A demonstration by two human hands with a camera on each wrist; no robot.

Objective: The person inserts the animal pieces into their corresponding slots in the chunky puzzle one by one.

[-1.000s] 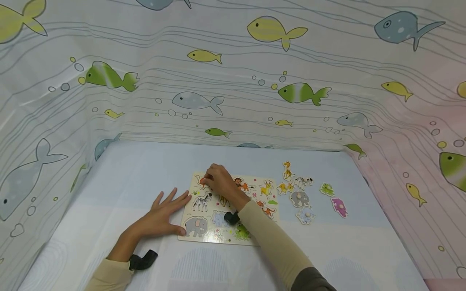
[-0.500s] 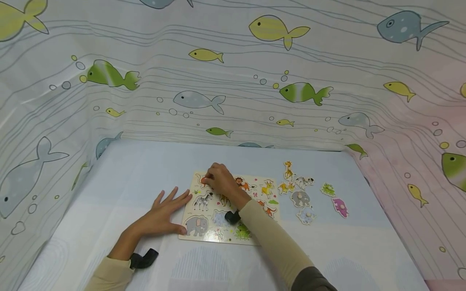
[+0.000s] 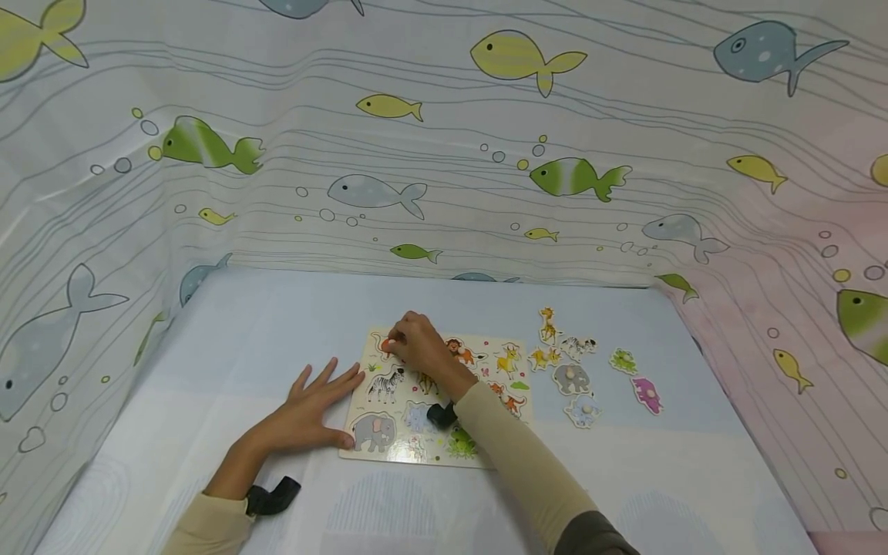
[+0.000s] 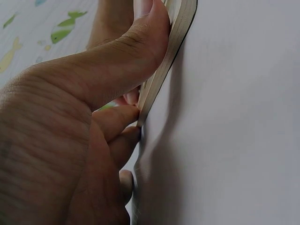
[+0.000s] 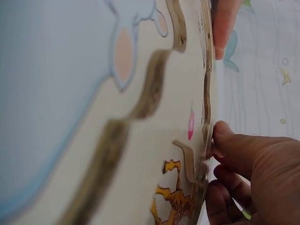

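A wooden puzzle board with animal pictures lies on the table. At its left edge rests my left hand, fingers spread, thumb near the lower corner; the left wrist view shows the thumb and fingertips against the board's side. My right hand reaches over the board and pinches an orange animal puzzle piece at the far left corner. In the right wrist view the right fingers are bent close to the board's surface, and the piece between them is hidden there. The right forearm covers part of the board.
Several loose animal pieces lie right of the board: a giraffe, a zebra, an elephant, a frog and a purple one among them. A fish-patterned curtain encloses the table's back and sides.
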